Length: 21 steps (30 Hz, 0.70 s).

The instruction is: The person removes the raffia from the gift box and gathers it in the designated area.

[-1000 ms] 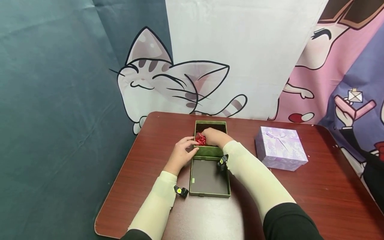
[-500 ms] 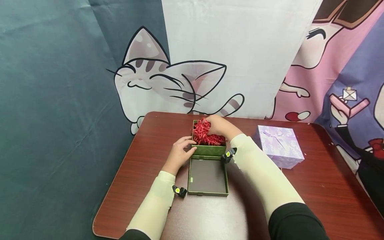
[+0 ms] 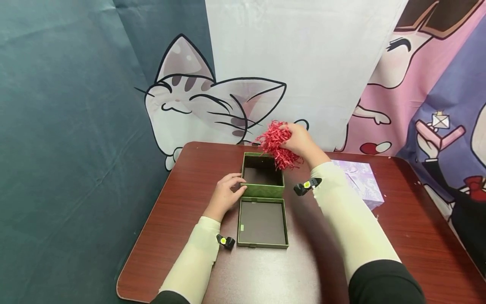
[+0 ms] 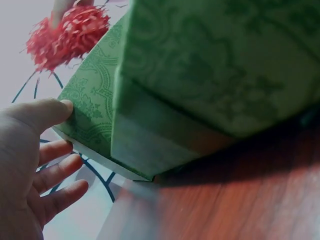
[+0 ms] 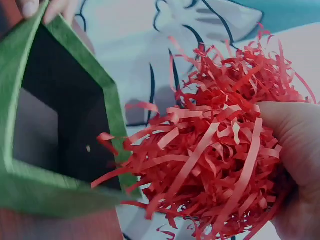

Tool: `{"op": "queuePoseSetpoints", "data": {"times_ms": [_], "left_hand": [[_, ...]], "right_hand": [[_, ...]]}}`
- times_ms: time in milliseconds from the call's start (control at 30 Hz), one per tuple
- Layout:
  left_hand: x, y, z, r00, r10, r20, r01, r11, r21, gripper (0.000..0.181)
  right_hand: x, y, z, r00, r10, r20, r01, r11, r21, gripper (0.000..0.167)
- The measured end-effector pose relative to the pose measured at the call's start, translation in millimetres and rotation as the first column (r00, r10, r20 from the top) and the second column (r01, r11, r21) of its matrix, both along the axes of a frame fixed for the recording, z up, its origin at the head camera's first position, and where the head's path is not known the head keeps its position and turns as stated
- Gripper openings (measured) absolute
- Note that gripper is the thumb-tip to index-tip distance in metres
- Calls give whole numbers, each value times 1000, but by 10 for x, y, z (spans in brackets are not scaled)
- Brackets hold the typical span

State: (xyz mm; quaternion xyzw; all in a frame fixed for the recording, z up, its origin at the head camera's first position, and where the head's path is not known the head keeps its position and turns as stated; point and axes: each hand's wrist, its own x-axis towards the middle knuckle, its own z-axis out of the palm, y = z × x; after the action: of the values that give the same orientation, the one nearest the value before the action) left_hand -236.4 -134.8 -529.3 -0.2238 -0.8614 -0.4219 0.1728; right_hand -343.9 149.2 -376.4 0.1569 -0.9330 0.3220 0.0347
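A bunch of red shredded paper (image 3: 279, 143) is held up in my right hand (image 3: 303, 142), above the back right of the green box (image 3: 263, 191). In the right wrist view, loose strands (image 5: 210, 165) spill out around the thumb, and the box's dark inside (image 5: 65, 115) shows, with a tiny pale speck in it. My left hand (image 3: 225, 195) touches the box's near left corner. Its thumb (image 4: 52, 112) lies against the patterned green wall (image 4: 95, 100) in the left wrist view, the other fingers spread and relaxed.
A shallow tray-like lid (image 3: 263, 223) with green edges lies on the table in front of the box. To the right stands a lilac gift box (image 3: 362, 181) with a bow, partly behind my right forearm. A cat-print cloth (image 3: 212, 101) hangs behind the reddish-brown table (image 3: 182, 236).
My right hand came up out of the green box with the red shredded paper and moved to the right. The box now shows its dark bottom. My left hand stayed at the corner.
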Motion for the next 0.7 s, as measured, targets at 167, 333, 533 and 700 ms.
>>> {"op": "queuePoseSetpoints", "data": {"times_ms": [167, 333, 533, 700], "left_hand": [[7, -50, 11, 999, 38, -3, -38, 999, 11, 8], [5, -73, 8, 999, 44, 21, -44, 999, 8, 8], [19, -69, 16, 999, 44, 21, -44, 999, 10, 7], [24, -66, 10, 999, 45, 12, -45, 999, 17, 7]], "right_hand": [[-33, 281, -115, 997, -76, 7, 76, 995, -67, 49], [-40, 475, -383, 991, -133, 29, 135, 988, -72, 46], [45, 534, -799, 959, -261, 107, 262, 965, 5, 37], [132, 512, -1121, 936, -335, 111, 325, 940, 101, 35]]}}
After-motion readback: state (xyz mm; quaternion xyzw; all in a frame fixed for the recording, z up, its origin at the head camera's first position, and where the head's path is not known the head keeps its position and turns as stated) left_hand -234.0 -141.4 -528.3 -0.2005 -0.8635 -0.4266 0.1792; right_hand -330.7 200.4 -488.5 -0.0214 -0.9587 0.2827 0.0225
